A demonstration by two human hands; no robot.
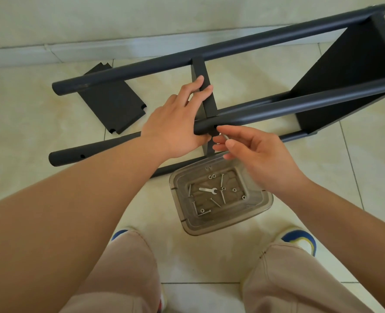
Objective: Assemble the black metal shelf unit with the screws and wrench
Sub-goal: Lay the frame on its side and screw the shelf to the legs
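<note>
Lying underfoot: pale glossy floor tiles [266,71] with thin dark grout lines. Running along the far edge: a light baseboard [96,49] under a pale wall [119,16]. Showing at the bottom: beige trousers [119,279] and blue-and-white shoes [299,240].

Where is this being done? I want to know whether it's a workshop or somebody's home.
Most likely a room in a home, not a workshop. The work is on a glossy tiled floor beside a plain wall with a baseboard, and the screws sit in a clear plastic container on the floor, with no workbench in view.
</note>
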